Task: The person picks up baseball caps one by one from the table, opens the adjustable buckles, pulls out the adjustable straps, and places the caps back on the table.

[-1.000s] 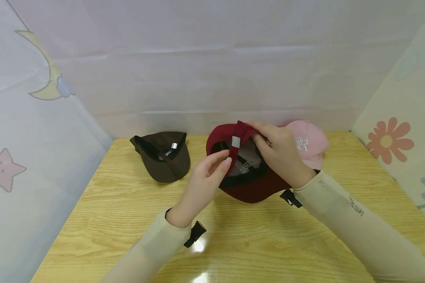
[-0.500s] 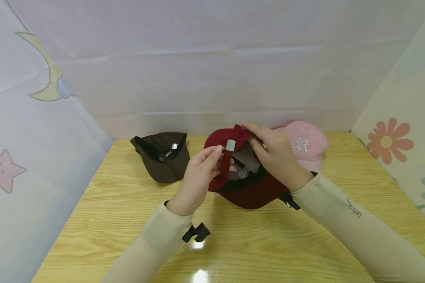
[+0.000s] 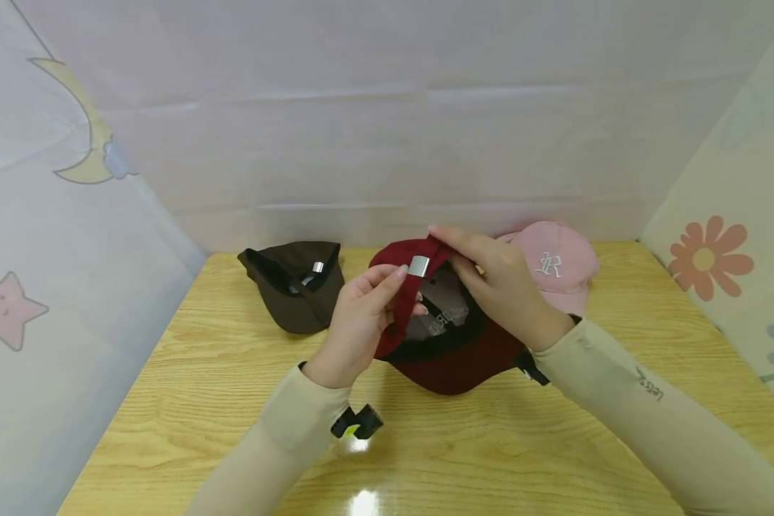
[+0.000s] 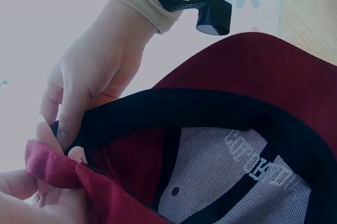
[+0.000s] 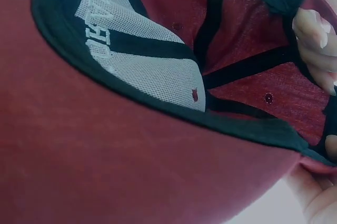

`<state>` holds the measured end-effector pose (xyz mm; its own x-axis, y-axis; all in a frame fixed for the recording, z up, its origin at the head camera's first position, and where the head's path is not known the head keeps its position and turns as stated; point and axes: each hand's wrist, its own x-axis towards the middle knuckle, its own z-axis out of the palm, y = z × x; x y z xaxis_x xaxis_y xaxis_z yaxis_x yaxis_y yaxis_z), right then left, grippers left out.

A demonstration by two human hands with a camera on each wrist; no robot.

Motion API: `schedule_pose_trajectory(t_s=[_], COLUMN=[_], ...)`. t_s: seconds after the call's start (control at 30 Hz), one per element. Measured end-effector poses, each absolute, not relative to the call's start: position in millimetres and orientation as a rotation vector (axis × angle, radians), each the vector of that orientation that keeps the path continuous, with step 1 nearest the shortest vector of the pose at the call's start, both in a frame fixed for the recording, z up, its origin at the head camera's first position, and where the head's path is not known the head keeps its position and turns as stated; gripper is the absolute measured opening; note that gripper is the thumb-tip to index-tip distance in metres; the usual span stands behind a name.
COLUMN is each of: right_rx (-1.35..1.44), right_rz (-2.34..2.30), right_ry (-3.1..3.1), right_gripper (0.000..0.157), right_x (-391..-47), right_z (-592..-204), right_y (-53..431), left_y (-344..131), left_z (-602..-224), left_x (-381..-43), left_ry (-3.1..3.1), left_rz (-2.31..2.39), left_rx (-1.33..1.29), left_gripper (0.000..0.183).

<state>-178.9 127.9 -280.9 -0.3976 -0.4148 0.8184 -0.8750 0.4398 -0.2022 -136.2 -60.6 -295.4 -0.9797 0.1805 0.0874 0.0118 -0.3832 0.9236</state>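
- Location: the red cap (image 3: pixel 451 369) is held up at the middle of the table (image 3: pixel 464 444), its opening toward the person and its brim toward the table's near edge; brim contact with the tabletop cannot be confirmed.
- Left hand (image 3: pixel 361 312): grasps the rear strap (image 3: pixel 405 304), thumb just beside the metal buckle (image 3: pixel 419 266).
- Right hand (image 3: pixel 509 283): grips the cap's rear edge on the buckle's other side.
- Done: the buckle sits on the strap, and the rear loop appears joined. The brown cap (image 3: pixel 303 308) rests at the table's left rear, the pink cap (image 3: pixel 557 247) at its right rear; neither is in hand.
- Remaining: strap handling is judged to be partway through. Neither hand is free of the red cap, and it is not yet set down on the table.
- Not verifiable: the strap's tip and final fit.
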Motion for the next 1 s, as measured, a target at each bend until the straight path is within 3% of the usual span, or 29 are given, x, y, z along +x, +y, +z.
schedule_pose_trajectory(t_s=[0.37,0.63,0.73,0.87,1.0], right_rx=[1.089,1.054,1.042,1.034,1.031], right_rz=[0.796,0.789,0.798,0.795,0.786], right_ry=[-2.024,-2.052,-2.059,-2.063,-2.058], right_gripper=[0.030,0.027,0.027,0.027,0.026], right_x=[-178,-177,-176,-176,-176], right_z=[-279,-279,-278,-278,-278], right_y=[129,129,129,129,129], left_y=[-64,-68,-69,-73,-78], left_z=[-292,-293,-294,-292,-285], left_x=[-138,-137,-135,-135,-142], left_ry=[1.771,2.098,2.478,3.026,3.237], left_rz=[2.433,2.352,2.277,1.961,1.573], left_rx=[0.285,0.369,0.564,1.013,1.393], left_gripper=[0.012,0.023,0.020,0.023,0.026])
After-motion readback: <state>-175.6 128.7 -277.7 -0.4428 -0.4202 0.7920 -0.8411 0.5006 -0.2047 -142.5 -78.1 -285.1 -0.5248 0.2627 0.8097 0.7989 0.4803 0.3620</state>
